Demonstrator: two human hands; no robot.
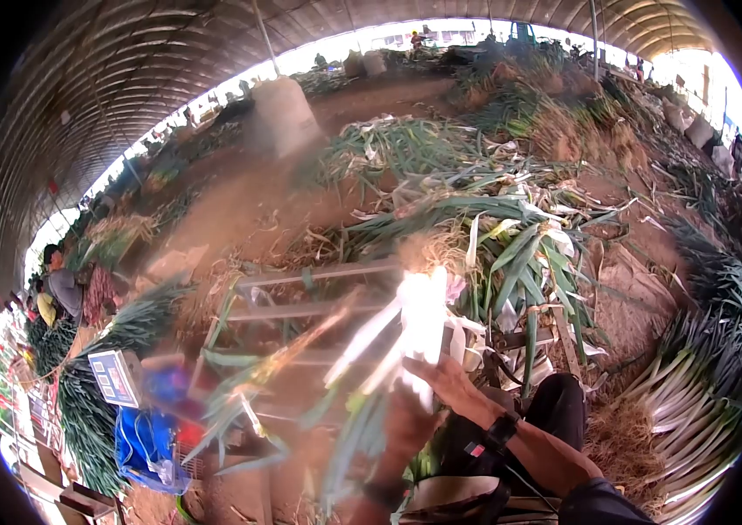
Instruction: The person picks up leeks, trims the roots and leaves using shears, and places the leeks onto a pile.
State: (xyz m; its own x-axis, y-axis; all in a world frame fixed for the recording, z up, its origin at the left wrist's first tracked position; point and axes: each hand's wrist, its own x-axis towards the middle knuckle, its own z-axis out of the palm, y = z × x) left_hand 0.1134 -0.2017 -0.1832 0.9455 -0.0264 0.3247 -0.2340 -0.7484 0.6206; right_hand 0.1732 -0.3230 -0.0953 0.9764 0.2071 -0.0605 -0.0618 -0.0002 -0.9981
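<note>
A bunch of leeks point(424, 315) is held upright in front of me, bright with glare, its roots at the top and its green leaves trailing down to the lower left. My right hand point(451, 388), with a dark watch on the wrist, is closed at the lower white stalks. Blurred by motion, my left hand point(407, 430) is around the bunch just below, where white turns to green; its separate fingers do not show. Behind the bunch a low frame of rails point(314, 310) is partly smeared.
A heap of leeks and loose leaves point(511, 223) lies ahead. Trimmed leeks point(686, 402) are stacked at the right. On the left stand a scale display point(115, 378), a blue bag point(143, 446) and more leeks point(89, 429). A person point(64, 289) is farther left; a pale sack point(285, 115) stands behind.
</note>
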